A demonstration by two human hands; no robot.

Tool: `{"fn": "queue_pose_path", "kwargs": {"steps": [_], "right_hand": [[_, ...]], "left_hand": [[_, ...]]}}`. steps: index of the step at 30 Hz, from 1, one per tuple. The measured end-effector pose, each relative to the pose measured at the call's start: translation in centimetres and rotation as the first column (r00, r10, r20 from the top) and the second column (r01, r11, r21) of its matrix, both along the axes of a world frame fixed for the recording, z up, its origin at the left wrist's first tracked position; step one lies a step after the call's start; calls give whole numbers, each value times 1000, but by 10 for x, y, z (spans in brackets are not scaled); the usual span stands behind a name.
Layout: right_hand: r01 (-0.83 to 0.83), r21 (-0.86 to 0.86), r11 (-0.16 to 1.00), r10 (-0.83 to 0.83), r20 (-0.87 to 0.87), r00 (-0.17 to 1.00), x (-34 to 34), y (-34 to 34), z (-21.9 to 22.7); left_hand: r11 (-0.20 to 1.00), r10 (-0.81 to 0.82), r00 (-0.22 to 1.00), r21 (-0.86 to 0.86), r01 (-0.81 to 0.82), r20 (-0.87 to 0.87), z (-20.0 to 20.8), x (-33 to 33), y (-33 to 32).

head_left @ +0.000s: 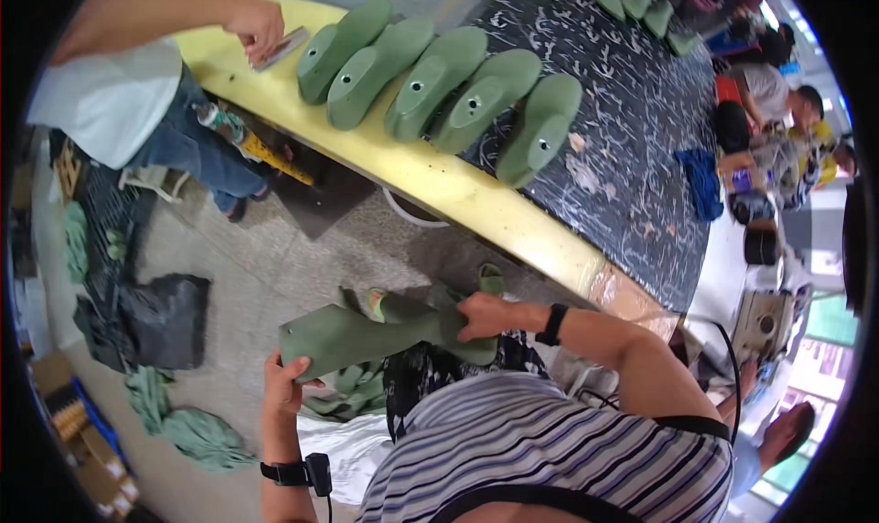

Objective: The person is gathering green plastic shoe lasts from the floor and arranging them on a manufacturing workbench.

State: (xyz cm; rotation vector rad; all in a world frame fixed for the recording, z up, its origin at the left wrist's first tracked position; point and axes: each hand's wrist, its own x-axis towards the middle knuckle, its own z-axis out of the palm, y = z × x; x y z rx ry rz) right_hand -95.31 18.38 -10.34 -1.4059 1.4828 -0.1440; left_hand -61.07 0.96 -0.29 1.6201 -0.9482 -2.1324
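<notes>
A flat, dull-green shoe upper (352, 340) is stretched between my hands above my lap. My left hand (286, 381) pinches its wide left end, thumb on top. On the other side, my right hand (485, 314) is closed on the bunched right end, where the upper folds over itself. More green pieces (362, 387) like it lie below, over a white cloth (343, 445) by my legs. Beyond my hands, several green shoe lasts (438, 74), each with a small hole in its top, stand in a row on the table.
The long table has a yellow edge (476, 207) and a dark, scuffed top (632, 157). At the far left, a co-worker's hand (256, 28) holds a thin flat object (280, 49). Dark bags (165, 317) and green bundles (206, 439) lie on the floor at left.
</notes>
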Motion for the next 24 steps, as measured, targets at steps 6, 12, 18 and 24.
{"fn": "queue_pose_path", "kwargs": {"steps": [6, 12, 18, 24], "right_hand": [[411, 10, 912, -408, 139, 902, -19, 15, 115], [821, 60, 568, -790, 322, 522, -61, 81, 186], [959, -143, 245, -923, 269, 276, -129, 149, 218], [766, -446, 462, -883, -307, 354, -190, 162, 181]], "left_hand": [[979, -80, 962, -204, 26, -260, 83, -25, -30], [960, -153, 886, -279, 28, -438, 100, -114, -29], [923, -279, 899, -352, 154, -337, 109, -257, 17], [479, -329, 941, -872, 98, -76, 48, -375, 65]]}}
